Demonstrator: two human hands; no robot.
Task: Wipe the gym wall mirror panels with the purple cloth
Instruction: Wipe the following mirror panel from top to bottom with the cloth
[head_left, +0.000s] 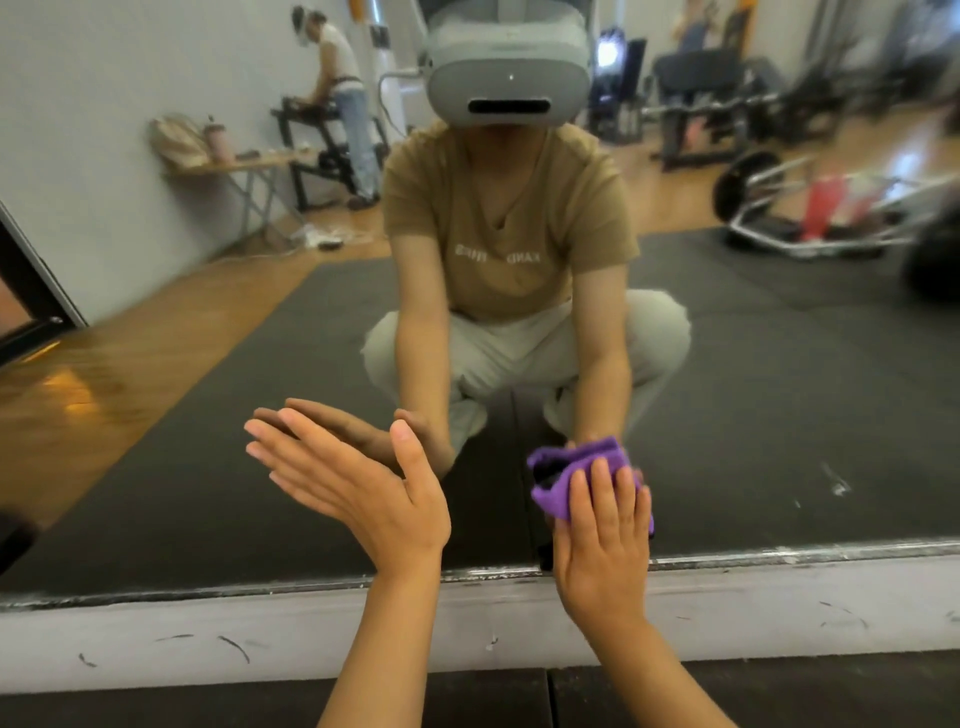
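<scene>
The wall mirror (779, 389) fills most of the head view, and I am squatting close to its bottom edge. My right hand (602, 540) presses the bunched purple cloth (566, 483) flat against the glass low down, fingers straight on top of the cloth. A vertical seam between two mirror panels (524, 467) runs just left of the cloth. My left hand (353, 478) lies with straight spread fingers on or just at the glass to the left, holding nothing. My own reflection crouches in the mirror behind both hands.
A scuffed white baseboard (208, 634) runs under the mirror's bottom frame (779, 558), with black floor mat below. Small white specks (836, 486) sit on the glass at right. The reflection shows gym benches, a barbell frame, a folding table and another person.
</scene>
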